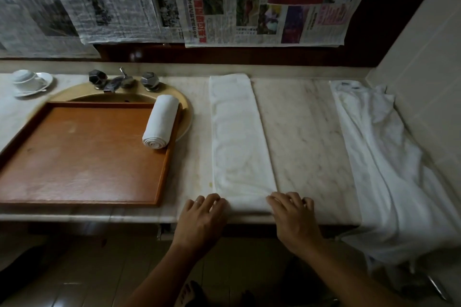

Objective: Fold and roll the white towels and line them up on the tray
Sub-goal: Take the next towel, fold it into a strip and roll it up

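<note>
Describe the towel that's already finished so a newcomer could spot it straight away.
Find the brown wooden tray lying over the sink on the marble counter. Along its right edge lies the rolled towel, a tight white cylinder with its spiral end facing you. The other white towels are not rolled: the folded strip under both hands lies flat, and the loose pile is crumpled.

Bare forearms — ring on left grip [199, 217]
</note>
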Motion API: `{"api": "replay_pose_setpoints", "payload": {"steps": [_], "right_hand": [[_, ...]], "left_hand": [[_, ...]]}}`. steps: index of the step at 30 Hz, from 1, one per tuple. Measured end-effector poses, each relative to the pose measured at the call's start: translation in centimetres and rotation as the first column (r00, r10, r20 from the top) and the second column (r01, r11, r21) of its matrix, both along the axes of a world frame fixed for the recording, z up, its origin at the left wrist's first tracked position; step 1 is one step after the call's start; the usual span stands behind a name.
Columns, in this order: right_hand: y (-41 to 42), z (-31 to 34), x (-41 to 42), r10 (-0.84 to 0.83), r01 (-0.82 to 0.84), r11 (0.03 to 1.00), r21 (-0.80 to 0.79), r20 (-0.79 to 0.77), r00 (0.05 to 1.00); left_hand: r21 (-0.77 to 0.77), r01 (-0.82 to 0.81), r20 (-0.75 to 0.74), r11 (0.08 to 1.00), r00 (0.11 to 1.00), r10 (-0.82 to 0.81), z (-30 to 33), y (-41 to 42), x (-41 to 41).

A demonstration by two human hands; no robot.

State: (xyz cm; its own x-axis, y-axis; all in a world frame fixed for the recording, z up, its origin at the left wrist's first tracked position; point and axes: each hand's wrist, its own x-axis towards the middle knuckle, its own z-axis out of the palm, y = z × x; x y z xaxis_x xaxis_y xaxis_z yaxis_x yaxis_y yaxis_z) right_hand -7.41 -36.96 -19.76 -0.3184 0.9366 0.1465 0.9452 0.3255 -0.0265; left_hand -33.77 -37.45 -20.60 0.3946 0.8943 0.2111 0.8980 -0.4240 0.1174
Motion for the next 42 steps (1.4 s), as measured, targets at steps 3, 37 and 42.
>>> {"api": "replay_pose_setpoints", "payload": {"steps": [3, 37, 42], "right_hand": [[-0.7, 0.1, 0.3, -0.008, 0.010, 0.997, -0.079, 0.022, 1.000], [1.5, -0.8, 1.2, -0.110, 0.114, 0.993, 0.005, -0.223, 0.969], [1.2, -1.3, 2.0, -0.115, 0.080, 0.989, -0.128, -0.294, 0.949]], "left_hand": [[-0.010, 0.015, -0.065, 1.000, 0.998, -0.015, -0.1, -0.3, -0.2], [0.117, 0.074, -0.070, 0.990, 0.995, -0.066, -0.6, 1.4, 0.6], [-0.071, -0.031, 0.149, 0.997, 0.988, 0.041, -0.7, 0.6, 1.3]]}}
